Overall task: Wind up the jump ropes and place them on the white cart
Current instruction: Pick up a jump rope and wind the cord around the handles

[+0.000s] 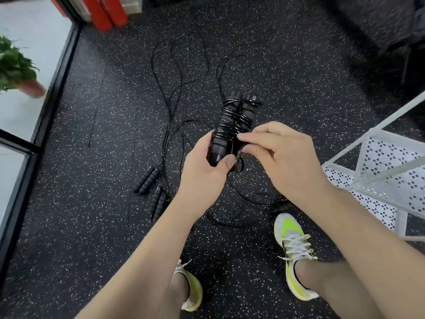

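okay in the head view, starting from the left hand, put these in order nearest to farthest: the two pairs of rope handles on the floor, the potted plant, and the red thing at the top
1. Floor handle pairs, just below-left of the left hand; the two are too close to split.
2. Potted plant, far left.
3. Red object, top edge, seemingly deepest in the scene.

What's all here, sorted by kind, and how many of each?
Jump rope handles: 6, two held wound, two pairs on the floor
Shoes: 2
White cart: 1
Potted plant: 1
Hands: 2
Total: 12
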Motion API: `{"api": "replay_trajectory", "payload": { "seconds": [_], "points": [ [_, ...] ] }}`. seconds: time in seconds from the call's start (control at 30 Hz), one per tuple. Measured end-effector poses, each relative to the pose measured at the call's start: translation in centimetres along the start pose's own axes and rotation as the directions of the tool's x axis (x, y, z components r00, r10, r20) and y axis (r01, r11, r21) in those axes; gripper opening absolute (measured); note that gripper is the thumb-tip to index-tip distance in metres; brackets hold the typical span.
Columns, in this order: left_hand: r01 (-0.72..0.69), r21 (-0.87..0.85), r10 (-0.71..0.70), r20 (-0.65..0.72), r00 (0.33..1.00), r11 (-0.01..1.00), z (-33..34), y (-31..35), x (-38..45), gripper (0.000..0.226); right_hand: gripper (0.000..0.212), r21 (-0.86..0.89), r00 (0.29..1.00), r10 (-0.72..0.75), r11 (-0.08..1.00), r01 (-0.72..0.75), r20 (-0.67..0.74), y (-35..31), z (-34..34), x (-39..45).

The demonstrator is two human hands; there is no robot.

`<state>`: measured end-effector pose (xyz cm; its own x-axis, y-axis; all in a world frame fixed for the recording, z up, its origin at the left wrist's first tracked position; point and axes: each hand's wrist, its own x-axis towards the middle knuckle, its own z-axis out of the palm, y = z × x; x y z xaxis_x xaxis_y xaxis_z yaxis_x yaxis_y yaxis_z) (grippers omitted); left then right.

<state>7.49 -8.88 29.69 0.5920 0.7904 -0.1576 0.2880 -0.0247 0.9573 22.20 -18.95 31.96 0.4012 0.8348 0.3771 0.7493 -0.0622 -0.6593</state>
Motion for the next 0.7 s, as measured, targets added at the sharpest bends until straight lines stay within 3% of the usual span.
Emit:
{"api": "replay_trajectory", "payload": {
  "seconds": [0.23, 0.7],
  "points": [
    [-0.018, 0.006, 0.017, 0.012, 1.0, 1.0, 0.4, 0.1, -0.3, 0.052, 0.015, 0.007, 0.998, -0.055, 0.998, 0.055, 0.0, 0.0, 0.1, 0.2],
    [0.004, 0.058, -0.003, -0.021, 1.0, 0.998, 1.1, 0.5, -0.9, 0.054, 0.011, 0.024, 0.993, 0.114, 0.993, -0.113, -0.041, 0.0, 0.7, 0.1]
  ]
}}
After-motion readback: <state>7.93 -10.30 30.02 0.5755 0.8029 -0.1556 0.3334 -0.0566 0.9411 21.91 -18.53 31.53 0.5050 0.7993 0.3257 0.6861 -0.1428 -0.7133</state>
